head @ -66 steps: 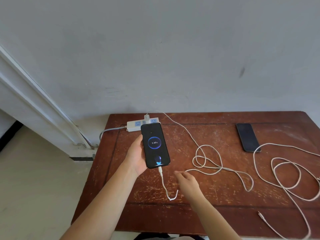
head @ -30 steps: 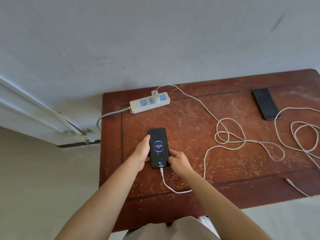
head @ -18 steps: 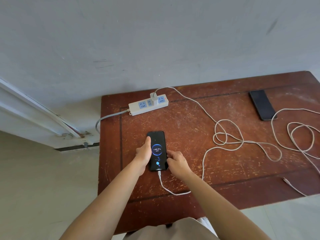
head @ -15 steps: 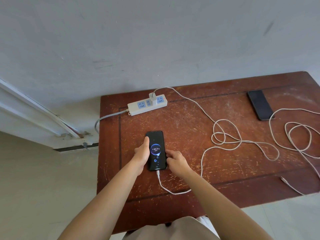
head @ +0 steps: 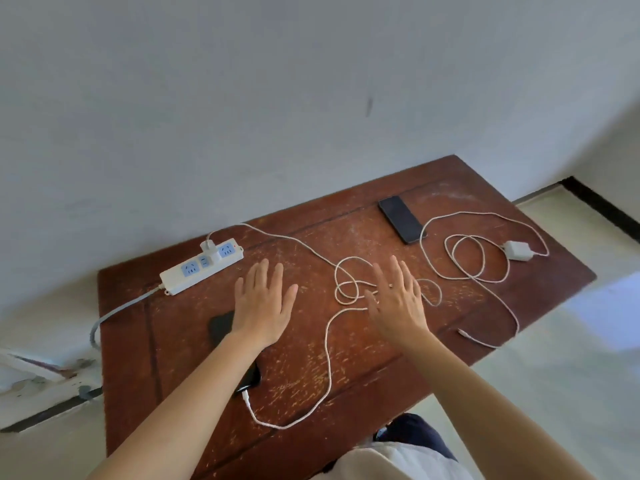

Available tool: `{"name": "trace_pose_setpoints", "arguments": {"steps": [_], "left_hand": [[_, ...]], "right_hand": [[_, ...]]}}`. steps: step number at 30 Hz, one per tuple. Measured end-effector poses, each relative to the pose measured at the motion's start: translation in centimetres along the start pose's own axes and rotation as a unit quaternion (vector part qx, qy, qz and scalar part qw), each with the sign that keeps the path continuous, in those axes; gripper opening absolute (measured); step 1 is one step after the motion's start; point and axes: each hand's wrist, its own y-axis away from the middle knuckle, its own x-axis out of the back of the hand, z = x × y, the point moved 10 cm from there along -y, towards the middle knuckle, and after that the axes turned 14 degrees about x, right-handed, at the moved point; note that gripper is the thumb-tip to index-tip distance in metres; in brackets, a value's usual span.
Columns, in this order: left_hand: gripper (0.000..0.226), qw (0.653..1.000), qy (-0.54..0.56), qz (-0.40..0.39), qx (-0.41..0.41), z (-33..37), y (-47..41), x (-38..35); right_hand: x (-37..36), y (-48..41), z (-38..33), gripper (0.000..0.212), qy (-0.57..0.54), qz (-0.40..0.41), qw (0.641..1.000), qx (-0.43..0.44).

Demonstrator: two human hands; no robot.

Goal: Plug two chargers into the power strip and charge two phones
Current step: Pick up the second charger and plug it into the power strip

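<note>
**Forearm hides most of the plugged-in phone**

The first phone (head: pixel 221 325) near the table's (head: pixel 346 368) left edge shows only its ends. Left hand (head: pixel 264 304) and right hand (head: pixel 398 303) hover flat, fingers spread, holding nothing. Second phone (head: pixel 401 219) lies unplugged near the far edge.

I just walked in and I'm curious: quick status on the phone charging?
Both hands, left and right, open, holding nothing. First phone cabled to power strip. Second phone and loose charger unplugged.
</note>
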Motion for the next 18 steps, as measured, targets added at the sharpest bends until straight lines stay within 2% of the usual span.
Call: {"name": "trace_pose_setpoints", "arguments": {"steps": [2,5,10,14,18], "left_hand": [[0.072,0.999,0.005,0.008,-0.052,4.7,0.2,0.0],[0.071,0.993,0.003,-0.006,-0.117,11.3,0.6,-1.0],[0.069,0.983,-0.012,-0.038,-0.18,20.8,0.7,-3.6],[0.068,0.981,-0.017,-0.078,-0.175,26.1,-0.4,-7.0],[0.068,0.981,-0.037,-0.126,-0.14,30.8,-1.9,-11.1]], "right_hand": [[1.8,2.0,3.7,0.06,0.034,0.026,0.999,-0.029],[2.9,5.3,9.3,0.059,0.021,0.045,0.994,-0.099],[1.6,9.3,18.2,0.06,-0.004,0.012,0.98,-0.198],[-0.9,9.3,24.9,0.062,-0.045,-0.037,0.972,-0.227],[-2.4,7.4,31.3,0.064,-0.088,-0.025,0.969,-0.23]]}}
